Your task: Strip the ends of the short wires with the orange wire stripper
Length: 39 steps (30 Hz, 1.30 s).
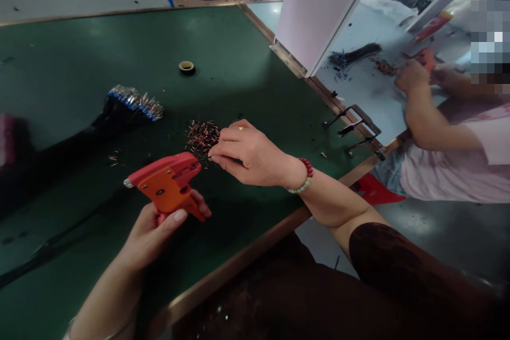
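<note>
Dark brown fabric sleeve point(398, 255) nearest, lower right of head view. Left hand point(149, 236) wrapped round the handle of an orange-and-red plastic pistol-shaped wire stripper point(169, 186), nose projecting past the fist. Right hand point(249, 151): narrow fingertip pinch on thin black wire point(204, 158), running to the nose; insertion unclear.

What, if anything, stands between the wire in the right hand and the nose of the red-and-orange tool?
Nothing visible. The thin wire runs from the right hand to the tool held in the left hand; the copper-coloured scraps lie on the table beyond, not in between.
</note>
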Each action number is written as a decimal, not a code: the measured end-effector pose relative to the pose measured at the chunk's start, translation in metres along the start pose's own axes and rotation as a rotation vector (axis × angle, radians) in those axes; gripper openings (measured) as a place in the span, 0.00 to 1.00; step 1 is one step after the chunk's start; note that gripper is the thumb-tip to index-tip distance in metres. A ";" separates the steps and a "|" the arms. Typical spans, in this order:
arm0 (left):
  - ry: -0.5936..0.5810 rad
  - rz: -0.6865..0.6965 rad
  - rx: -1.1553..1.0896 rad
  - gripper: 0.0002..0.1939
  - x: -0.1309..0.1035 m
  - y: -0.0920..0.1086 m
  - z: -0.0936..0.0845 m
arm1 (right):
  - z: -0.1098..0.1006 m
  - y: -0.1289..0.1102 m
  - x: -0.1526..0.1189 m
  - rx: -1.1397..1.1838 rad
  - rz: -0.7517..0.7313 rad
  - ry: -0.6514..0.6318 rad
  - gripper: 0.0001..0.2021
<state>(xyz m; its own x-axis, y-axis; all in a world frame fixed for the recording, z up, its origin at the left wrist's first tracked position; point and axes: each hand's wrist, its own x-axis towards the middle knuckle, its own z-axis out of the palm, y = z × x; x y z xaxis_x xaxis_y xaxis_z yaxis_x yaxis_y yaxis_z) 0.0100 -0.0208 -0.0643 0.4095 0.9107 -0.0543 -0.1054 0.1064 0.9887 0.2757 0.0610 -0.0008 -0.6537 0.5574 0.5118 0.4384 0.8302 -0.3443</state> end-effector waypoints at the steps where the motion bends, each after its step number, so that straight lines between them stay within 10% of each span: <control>1: 0.001 0.006 0.011 0.18 0.000 0.001 0.001 | 0.000 0.000 0.000 -0.004 0.003 -0.010 0.15; 39: 0.170 0.063 0.169 0.19 0.000 0.014 0.015 | -0.007 -0.002 0.002 -0.042 -0.011 -0.095 0.16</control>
<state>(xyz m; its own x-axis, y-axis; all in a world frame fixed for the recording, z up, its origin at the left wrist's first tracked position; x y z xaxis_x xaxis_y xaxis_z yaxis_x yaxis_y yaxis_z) 0.0221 -0.0252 -0.0485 0.2471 0.9690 -0.0009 0.0329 -0.0075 0.9994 0.2780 0.0606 0.0070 -0.7131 0.5474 0.4380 0.4551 0.8367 -0.3047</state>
